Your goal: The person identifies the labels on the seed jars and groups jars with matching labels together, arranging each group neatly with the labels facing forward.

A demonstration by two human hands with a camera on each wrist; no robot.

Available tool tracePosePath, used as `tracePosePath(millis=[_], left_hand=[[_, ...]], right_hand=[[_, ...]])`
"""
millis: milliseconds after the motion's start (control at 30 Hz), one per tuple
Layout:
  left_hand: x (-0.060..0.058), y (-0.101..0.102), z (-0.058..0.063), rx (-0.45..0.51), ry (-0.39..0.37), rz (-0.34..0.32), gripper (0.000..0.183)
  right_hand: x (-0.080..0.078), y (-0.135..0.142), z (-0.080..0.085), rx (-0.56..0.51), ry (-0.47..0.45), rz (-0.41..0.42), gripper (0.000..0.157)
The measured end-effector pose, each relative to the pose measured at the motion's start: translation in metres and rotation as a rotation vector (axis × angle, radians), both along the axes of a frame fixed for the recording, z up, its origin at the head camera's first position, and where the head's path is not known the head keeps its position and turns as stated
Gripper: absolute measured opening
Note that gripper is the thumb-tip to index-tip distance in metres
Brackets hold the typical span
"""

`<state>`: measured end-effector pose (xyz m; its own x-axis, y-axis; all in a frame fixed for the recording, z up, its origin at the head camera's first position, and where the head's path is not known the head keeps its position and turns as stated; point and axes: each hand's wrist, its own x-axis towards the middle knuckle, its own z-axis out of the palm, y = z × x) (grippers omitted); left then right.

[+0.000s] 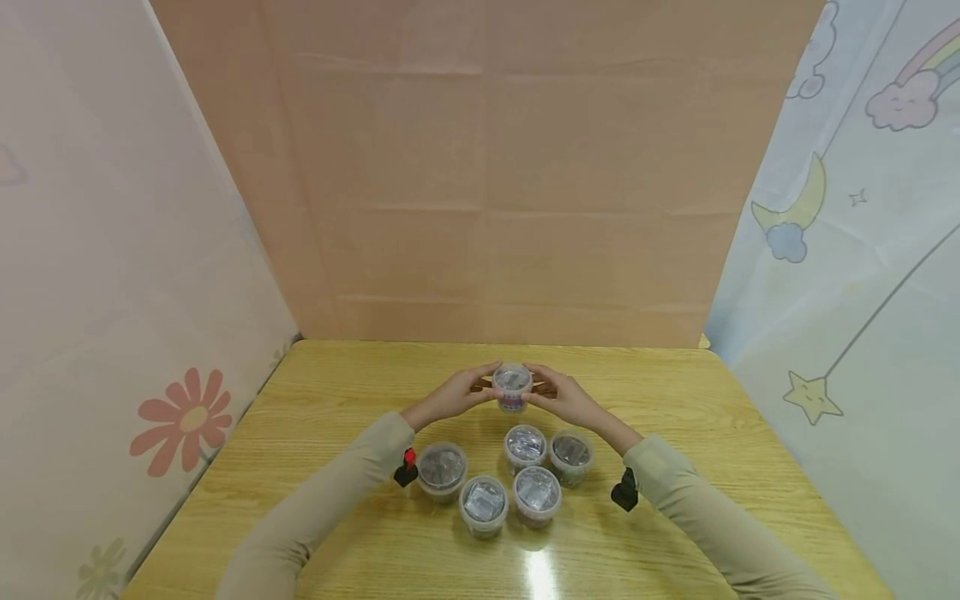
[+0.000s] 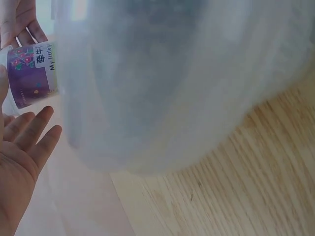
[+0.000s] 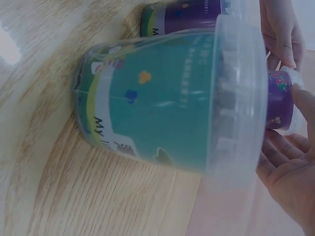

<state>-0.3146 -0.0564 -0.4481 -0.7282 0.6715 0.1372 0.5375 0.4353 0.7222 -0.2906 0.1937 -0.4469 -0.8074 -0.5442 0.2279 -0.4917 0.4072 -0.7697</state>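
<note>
At the far middle of the table, my left hand and right hand hold one small clear plastic tub between them. The left hand's thumb lies along its left side; the right thumb meets the right side. A purple flower-printed label wraps the held tub in the left wrist view. In the right wrist view, the right hand has its thumb at the lid rim. Nearer to me, another tub stands just in front of the held one, with foil-like packets showing through its lid.
Several more lidded tubs stand in front: one by the left wrist, two at the front, one toward the right. A green-labelled tub fills much of the right wrist view. A peach backdrop closes off the table's far edge.
</note>
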Motion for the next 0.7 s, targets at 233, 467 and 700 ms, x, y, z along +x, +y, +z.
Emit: tracePosePath(millis=[233, 467, 700], left_hand=[[-0.0008, -0.0017, -0.0024, -0.067, 0.018, -0.009, 0.068], [-0.0029, -0.0010, -0.0050, -0.087, 0.043, -0.041, 0.068], [-0.0066, 0.0003, -0.0084, -0.112, 0.044, -0.057, 0.067]], right_hand=[[-0.0008, -0.0011, -0.0024, -0.030, 0.001, 0.033, 0.060], [-0.0013, 0.0006, -0.0045, 0.000, -0.007, 0.029, 0.060], [-0.0002, 0.0005, -0.0038, 0.016, -0.010, 0.037, 0.060]])
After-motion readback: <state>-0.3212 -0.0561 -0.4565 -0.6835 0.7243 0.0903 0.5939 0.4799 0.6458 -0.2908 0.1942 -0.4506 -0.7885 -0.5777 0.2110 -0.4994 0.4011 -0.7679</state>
